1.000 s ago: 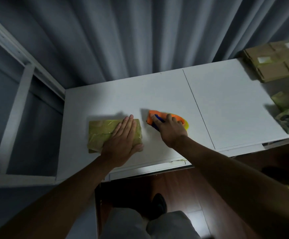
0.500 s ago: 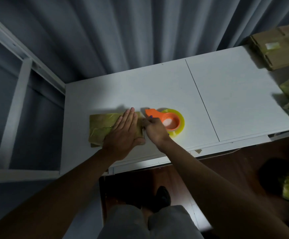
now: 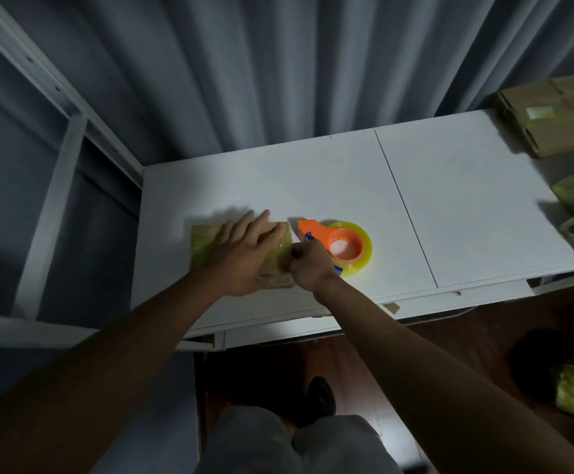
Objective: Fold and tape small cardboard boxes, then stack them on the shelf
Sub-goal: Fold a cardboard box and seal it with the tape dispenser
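A grey curtain (image 3: 244, 80) hangs behind the white worktop (image 3: 449, 206), with a shelf frame (image 3: 56, 200) at its left end. Flat cardboard blanks (image 3: 559, 121) are piled at the worktop's far right. Near the front edge lies the small taped box (image 3: 203, 244), the left hand (image 3: 244, 254) pressed flat on it, fingers straight. The right hand (image 3: 309, 265), fingers curled, pinches at the box's right edge. Just beside it lies the orange tape dispenser (image 3: 340, 244).

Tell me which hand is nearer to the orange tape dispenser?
Right. The right hand sits against the tape dispenser, at its near-left side; the left hand rests flat on the box, farther left.
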